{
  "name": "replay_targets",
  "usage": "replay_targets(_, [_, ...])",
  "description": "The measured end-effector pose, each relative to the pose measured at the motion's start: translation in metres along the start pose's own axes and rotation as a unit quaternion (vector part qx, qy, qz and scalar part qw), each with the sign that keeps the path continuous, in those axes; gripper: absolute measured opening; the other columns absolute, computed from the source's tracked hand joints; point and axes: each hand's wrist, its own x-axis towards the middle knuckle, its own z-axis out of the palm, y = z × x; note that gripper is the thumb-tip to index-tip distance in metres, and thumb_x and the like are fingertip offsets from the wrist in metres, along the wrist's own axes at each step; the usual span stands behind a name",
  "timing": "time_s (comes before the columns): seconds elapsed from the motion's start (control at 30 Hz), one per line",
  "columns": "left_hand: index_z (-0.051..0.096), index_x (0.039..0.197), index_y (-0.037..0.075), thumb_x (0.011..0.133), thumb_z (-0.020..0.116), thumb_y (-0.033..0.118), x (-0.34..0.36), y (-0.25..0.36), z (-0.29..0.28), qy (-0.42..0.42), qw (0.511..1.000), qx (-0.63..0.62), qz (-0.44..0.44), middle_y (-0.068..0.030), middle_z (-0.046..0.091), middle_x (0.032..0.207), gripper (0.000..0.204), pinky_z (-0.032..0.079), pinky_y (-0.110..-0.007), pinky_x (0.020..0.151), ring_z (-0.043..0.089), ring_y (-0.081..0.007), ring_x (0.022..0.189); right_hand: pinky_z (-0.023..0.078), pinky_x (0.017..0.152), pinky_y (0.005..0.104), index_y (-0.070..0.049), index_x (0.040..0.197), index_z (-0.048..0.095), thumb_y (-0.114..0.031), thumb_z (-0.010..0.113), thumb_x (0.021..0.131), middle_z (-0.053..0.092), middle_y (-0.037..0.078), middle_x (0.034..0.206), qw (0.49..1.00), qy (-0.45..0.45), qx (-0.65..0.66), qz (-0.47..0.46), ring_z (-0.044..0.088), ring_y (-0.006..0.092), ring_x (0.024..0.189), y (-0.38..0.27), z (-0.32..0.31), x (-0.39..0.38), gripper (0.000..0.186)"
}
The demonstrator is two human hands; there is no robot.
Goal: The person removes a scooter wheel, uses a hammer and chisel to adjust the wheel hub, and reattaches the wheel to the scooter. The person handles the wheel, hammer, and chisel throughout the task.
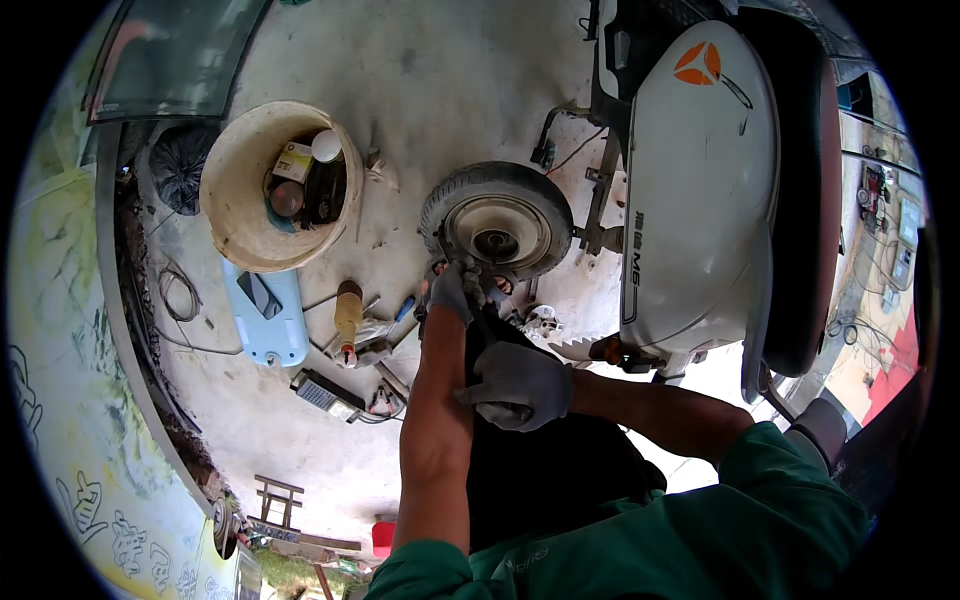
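Note:
A small scooter wheel with black tire (pixel 455 190) and pale rim lies on the concrete floor by my feet, beside a white scooter (pixel 690 200). My left hand (pixel 453 290), in a grey glove, is closed at the tire's near edge around a dark metal bar (pixel 487 328). My right hand (pixel 518 388), also gloved, grips the lower part of that bar, nearer my body, beside my left forearm. The bar's upper end is partly hidden by my left hand.
A bucket (pixel 225 215) holding containers, a light blue case (pixel 270 320), a yellow cylinder (pixel 348 315), scattered tools and cables lie left. A black bag (pixel 180 170), glass panel (pixel 160 60) and painted wall (pixel 70 400) line the left side; a small wooden stool (pixel 278 500) is behind.

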Motion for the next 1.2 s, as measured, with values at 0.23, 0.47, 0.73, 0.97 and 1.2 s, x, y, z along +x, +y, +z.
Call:
replay_targets(0.23, [0.059,0.093,0.013,0.105,0.042,0.042,-0.002,-0.002,0.012,0.023,0.999,0.032,0.001,0.0115,0.047,0.058,0.037,0.038,-0.029,0.042,0.040,-0.0052,0.042,0.043,0.065,0.0407,-0.008,0.113,0.067,-0.016,0.070,0.076,0.057,0.001,0.071,1.000,-0.029,-0.009,0.009,0.055,0.0278,0.066,-0.005,-0.014,-0.005,0.038])
replay_targets(0.47, [0.060,0.092,0.010,0.104,0.043,0.038,-0.002,0.003,0.016,0.051,0.998,-0.020,-0.009,0.0098,0.046,0.058,0.035,0.036,-0.028,0.038,0.040,-0.0059,0.041,0.045,0.064,0.0395,-0.008,0.112,0.068,-0.016,0.070,0.076,0.058,0.002,0.070,0.997,0.030,-0.064,0.001,0.058,0.0273,0.067,0.001,-0.007,-0.005,0.037])
replay_targets(0.73, [0.060,0.093,0.011,0.104,0.045,0.036,-0.004,0.010,0.006,0.000,0.997,-0.066,-0.031,0.0089,0.047,0.059,0.032,0.037,-0.025,0.039,0.042,-0.0047,0.043,0.046,0.054,0.0393,-0.009,0.126,0.062,-0.012,0.075,0.069,0.061,-0.001,0.065,0.999,-0.031,-0.021,-0.014,0.061,0.0270,0.056,0.016,0.007,0.009,0.059])
replay_targets(0.97, [0.061,0.104,0.008,0.107,0.040,0.041,-0.013,-0.004,-0.003,-0.116,0.990,-0.040,0.073,0.0044,0.053,0.065,0.039,0.048,-0.029,0.048,0.053,-0.0114,0.053,0.048,0.056,0.0396,-0.008,0.127,0.060,-0.016,0.070,0.077,0.064,-0.001,0.065,0.994,-0.100,-0.030,0.018,0.066,0.0252,0.061,0.029,0.014,0.013,0.052])
replay_targets(1.2, [0.062,0.108,0.007,0.104,0.045,0.044,-0.037,-0.049,-0.080,0.015,0.989,0.002,0.148,-0.0134,0.072,0.084,0.041,0.060,-0.044,0.061,0.069,-0.0286,0.064,0.048,0.056,0.0345,-0.006,0.110,0.071,-0.012,0.067,0.087,0.062,0.003,0.065,0.998,-0.007,-0.045,0.053,0.061,0.0224,0.057,0.027,0.015,0.033,0.025])
